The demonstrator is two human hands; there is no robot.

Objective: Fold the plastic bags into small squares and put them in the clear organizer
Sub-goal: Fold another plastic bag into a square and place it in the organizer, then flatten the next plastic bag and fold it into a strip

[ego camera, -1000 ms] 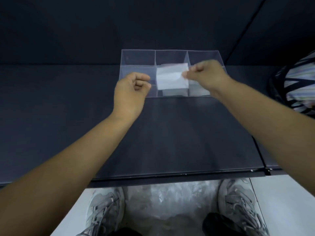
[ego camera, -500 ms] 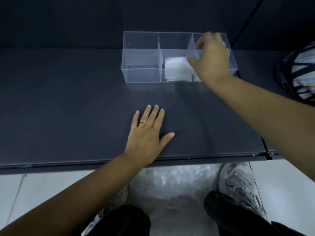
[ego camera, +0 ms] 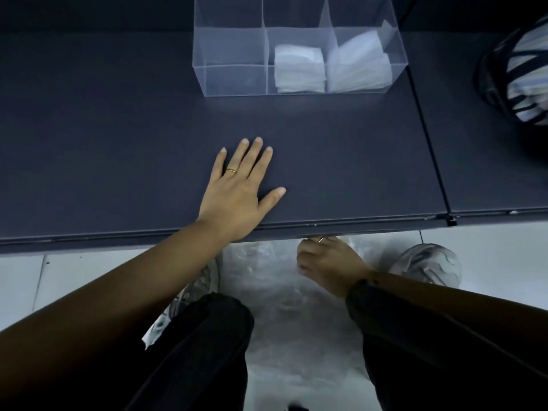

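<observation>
1. Left hand (ego camera: pixel 237 197) lies flat, fingers straight, holding nothing, on the surface (ego camera: pixel 118 143) just inside its front edge.
2. Right hand (ego camera: pixel 323 262), below that edge, curls over loose plastic bags (ego camera: pixel 267 280) on the floor (ego camera: pixel 89 271); grip unclear.
3. Clear organizer (ego camera: pixel 231 81) stands far back; folded bags (ego camera: pixel 298 69) sit in its middle and right compartments.

Gold ring (ego camera: pixel 231 171) on left grip (ego camera: pixel 237 197), black trousers (ego camera: pixel 207 336), pale grey trainers (ego camera: pixel 427 262).

Right hand (ego camera: pixel 327 262) partly under table (ego camera: pixel 355 161)
</observation>
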